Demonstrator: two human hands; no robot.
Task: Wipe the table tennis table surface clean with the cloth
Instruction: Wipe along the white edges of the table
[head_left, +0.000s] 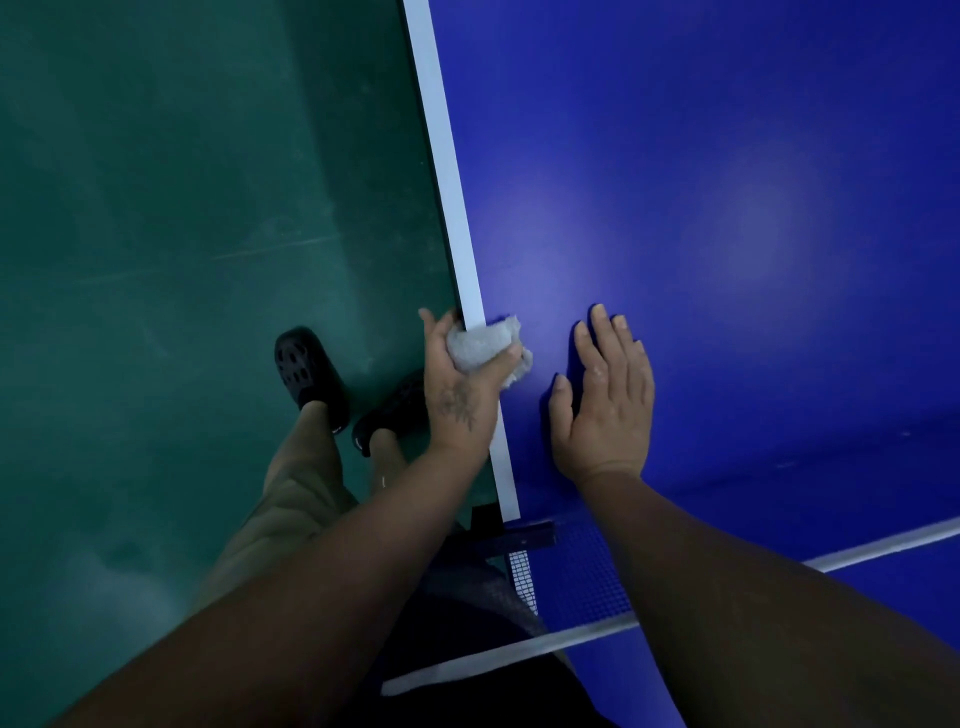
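The blue table tennis table (701, 208) fills the right side of the head view, with a white line (447, 171) along its left edge. My left hand (462, 384) grips a bunched grey-white cloth (483, 345) right at that edge, the cloth lying across the white line and onto the blue. My right hand (605, 400) lies flat on the blue surface just right of the cloth, palm down, fingers spread and holding nothing.
The net (587, 571) with its white top band and dark clamp post (514, 538) crosses near my forearms at the bottom. Green floor (182, 234) spreads to the left, with my legs and black clogs (306, 371) beside the table edge.
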